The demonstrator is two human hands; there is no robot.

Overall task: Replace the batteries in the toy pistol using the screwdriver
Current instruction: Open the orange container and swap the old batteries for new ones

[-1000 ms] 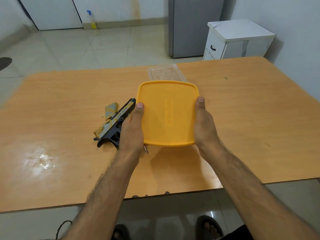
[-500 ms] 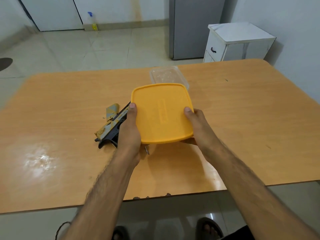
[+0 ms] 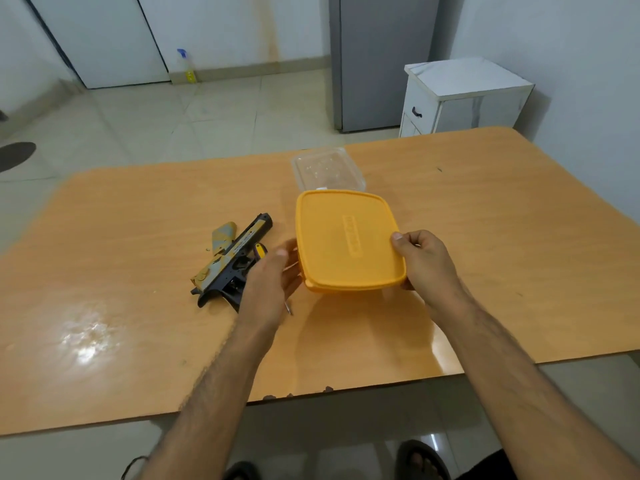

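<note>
Orange wood makes up the big bench, and everything sits on it or above it. A grey fridge and a small white cabinet stand on the floor past the far side of the bench.

A yellow box with its lid on is near the middle of the bench. The right hand pinches the right edge of the yellow box, thumb on top of the lid. The left hand is just left of the yellow box with its fingers straight and loose, holding nothing. I cannot tell if the fingertips touch the box.

A clear lid lies flat just behind the yellow box.

The toy pistol lies on its side left of the yellow box, black with yellow and grey patches. A loose patchy piece lies right beside it.

The screwdriver lies between the toy pistol and the yellow box, mostly hidden under the left hand. Only its yellow and black handle end and its metal tip show.
</note>
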